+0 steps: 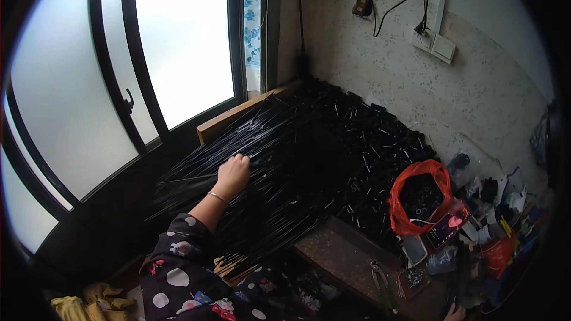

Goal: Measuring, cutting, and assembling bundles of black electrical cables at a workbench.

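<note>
My left hand reaches out over a wide heap of thin black rods, its fingers curled closed. A thin dark rod runs leftward from the fist and appears to be gripped in it; the fingertips are hidden. At the lower right edge, my right hand shows only in part, with its fingers drawn together beside dark long pieces. What it holds, if anything, cannot be made out. Short black tubular pieces are piled beyond and to the right of the rods.
A red plastic bag holds small dark rings. Near it lie a phone, green-handled pliers and a small box of metal bits on a brown board. A wooden plank edges the heap by the window.
</note>
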